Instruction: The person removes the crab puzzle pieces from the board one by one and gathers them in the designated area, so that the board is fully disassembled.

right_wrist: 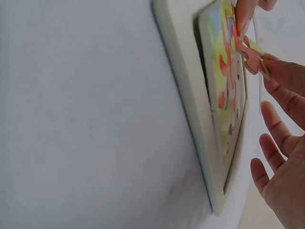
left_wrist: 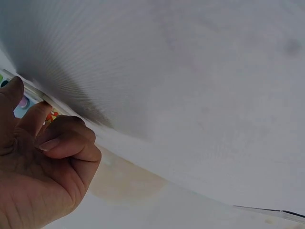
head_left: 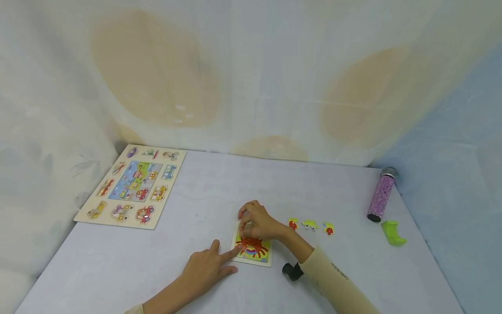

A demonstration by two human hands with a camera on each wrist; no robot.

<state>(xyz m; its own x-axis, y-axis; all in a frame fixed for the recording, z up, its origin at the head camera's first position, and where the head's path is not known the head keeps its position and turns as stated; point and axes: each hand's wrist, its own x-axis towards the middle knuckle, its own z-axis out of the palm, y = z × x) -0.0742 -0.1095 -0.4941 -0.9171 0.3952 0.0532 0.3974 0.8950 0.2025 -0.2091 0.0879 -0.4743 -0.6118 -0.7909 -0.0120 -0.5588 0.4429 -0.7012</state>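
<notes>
My right hand (head_left: pixel 259 222) pinches a red-and-yellow puzzle piece (right_wrist: pixel 252 57) between thumb and index finger, tilted over a small wooden puzzle board (right_wrist: pixel 174 33). Its other fingers are spread apart from the piece. The board holds a red crab picture (head_left: pixel 252 248) on a yellow-green ground. Part of it lies hidden under the right hand in the head view. My left hand (head_left: pixel 204 268) reaches in from the lower left, index finger straight and touching the board's left side. In the left wrist view, its other fingers (left_wrist: pixel 71 143) are bent.
Loose puzzle pieces (head_left: pixel 310 225) lie in a row right of the board. A black object (head_left: pixel 292 271) sits beside the right sleeve. Farther right are a glittery pink microphone (head_left: pixel 381 196) and a green curved piece (head_left: pixel 392 233). A large vehicle puzzle board (head_left: pixel 103 218) lies at the back left.
</notes>
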